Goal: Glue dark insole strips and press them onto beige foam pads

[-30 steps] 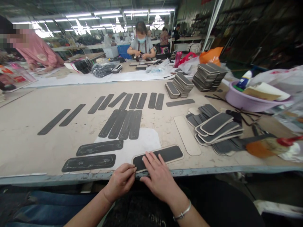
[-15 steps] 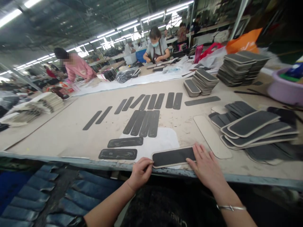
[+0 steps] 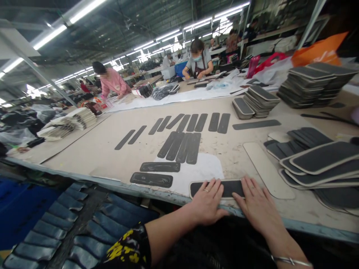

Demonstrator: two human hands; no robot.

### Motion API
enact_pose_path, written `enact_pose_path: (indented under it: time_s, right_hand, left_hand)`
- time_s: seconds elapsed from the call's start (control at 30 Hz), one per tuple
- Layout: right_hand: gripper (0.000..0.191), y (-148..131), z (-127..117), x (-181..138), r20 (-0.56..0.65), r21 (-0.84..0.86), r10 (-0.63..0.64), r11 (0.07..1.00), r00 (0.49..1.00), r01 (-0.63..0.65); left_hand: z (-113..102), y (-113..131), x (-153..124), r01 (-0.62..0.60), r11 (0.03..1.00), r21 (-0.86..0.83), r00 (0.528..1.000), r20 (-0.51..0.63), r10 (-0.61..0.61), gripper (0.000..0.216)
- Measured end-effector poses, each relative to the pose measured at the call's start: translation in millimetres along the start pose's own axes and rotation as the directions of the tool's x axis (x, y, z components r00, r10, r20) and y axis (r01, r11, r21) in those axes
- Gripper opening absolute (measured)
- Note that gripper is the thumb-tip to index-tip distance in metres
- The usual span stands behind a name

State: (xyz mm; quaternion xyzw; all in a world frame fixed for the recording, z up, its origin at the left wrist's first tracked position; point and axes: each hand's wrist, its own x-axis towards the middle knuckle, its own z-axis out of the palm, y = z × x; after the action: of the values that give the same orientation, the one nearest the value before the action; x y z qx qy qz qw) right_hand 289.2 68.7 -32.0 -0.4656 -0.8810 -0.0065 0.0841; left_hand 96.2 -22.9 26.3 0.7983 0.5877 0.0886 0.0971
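Observation:
A dark rectangular panel with a pale rim (image 3: 229, 189) lies at the near edge of the table, partly over a white sheet (image 3: 207, 164). My left hand (image 3: 207, 200) rests flat on the panel's middle, fingers stretched out. On its right end lies my right hand (image 3: 256, 201), also flat with the fingers spread. To the left are two dark strips with a wet-looking shine, the nearer strip (image 3: 151, 179) and the farther strip (image 3: 159, 167). Behind them several more dark strips (image 3: 179, 146) lie in rows. A bare cream panel (image 3: 266, 170) is just right of my right hand.
Rimmed panels (image 3: 325, 158) are heaped at the right, with tall panel stacks (image 3: 311, 84) and a lower stack (image 3: 259, 101) behind. Cream pieces (image 3: 67, 123) are piled at the far left. Two people work across the table. Blue-black pieces (image 3: 56, 224) lie below the table's left edge.
My left hand has moved from pinching the panel's left corner to lying flat on its middle. My right hand stays flat on the right end. The view has shifted left.

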Motion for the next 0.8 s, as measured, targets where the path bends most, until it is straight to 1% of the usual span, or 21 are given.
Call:
enact_pose_path:
  time_s: [0.1, 0.17, 0.23, 0.3, 0.4, 0.53, 0.6, 0.67, 0.7, 0.73, 0.8]
  right_hand:
    - [0.074, -1.6, -1.7, 0.4, 0.010, 0.002, 0.020, 1.000, 1.000, -0.020]
    - [0.073, -2.8, -3.2, 1.3, 0.019, 0.003, 0.037, 0.999, 0.999, -0.037]
    - [0.073, -3.9, -4.6, 2.6, 0.030, 0.013, 0.047, 0.999, 0.998, -0.047]
    - [0.072, -4.9, -5.7, 4.0, 0.041, 0.036, 0.054, 0.998, 0.998, -0.055]
    - [0.071, -5.8, -8.0, 4.6, 0.039, 0.098, 0.074, 0.992, 0.997, -0.077]
    - [0.068, -6.3, -17.6, 2.3, -0.017, 0.238, 0.124, 0.964, 0.992, -0.117]
    - [0.062, -6.7, -26.1, 0.7, -0.066, 0.330, 0.162, 0.935, 0.985, -0.131]
    - [0.052, -7.1, -36.1, -1.3, -0.132, 0.423, 0.208, 0.896, 0.969, -0.134]
    - [0.049, -7.1, -41.2, -2.6, -0.170, 0.462, 0.231, 0.878, 0.958, -0.129]
    - [0.046, -6.7, -46.2, -4.0, -0.207, 0.492, 0.250, 0.862, 0.946, -0.120]
    - [0.044, -5.0, -55.3, -7.2, -0.268, 0.526, 0.278, 0.845, 0.923, -0.102]
  left_hand:
    - [-1.3, -27.8, -26.9, 0.033, 0.998, 0.046, 0.998, 0.051, -0.035, 0.078]
    - [-3.7, -41.5, -43.1, 0.055, 0.996, 0.070, 0.996, 0.068, -0.060, 0.076]
    - [-5.1, -48.6, -52.4, 0.073, 0.993, 0.096, 0.994, 0.073, -0.080, 0.077]
    - [-4.9, -51.0, -55.1, 0.076, 0.990, 0.121, 0.994, 0.071, -0.085, 0.077]
    - [-3.2, -53.9, -52.4, 0.042, 0.989, 0.145, 0.998, 0.046, -0.049, 0.073]
    - [-2.2, -69.8, -42.8, -0.006, 0.989, 0.148, 0.999, -0.043, 0.013, 0.050]
    - [-3.8, -79.7, -33.8, -0.011, 0.994, 0.111, 0.996, -0.087, 0.021, 0.041]
    - [-8.5, -85.1, -22.6, 0.040, 0.998, 0.051, 0.995, -0.094, -0.035, 0.041]
    - [-12.5, -85.2, -16.6, 0.090, 0.996, 0.020, 0.994, -0.067, -0.089, 0.047]
    - [-17.4, -83.6, -10.7, 0.153, 0.988, -0.003, 0.988, -0.015, -0.153, 0.053]
    - [-29.5, -77.2, 0.5, 0.280, 0.960, -0.002, 0.952, 0.127, -0.278, 0.058]
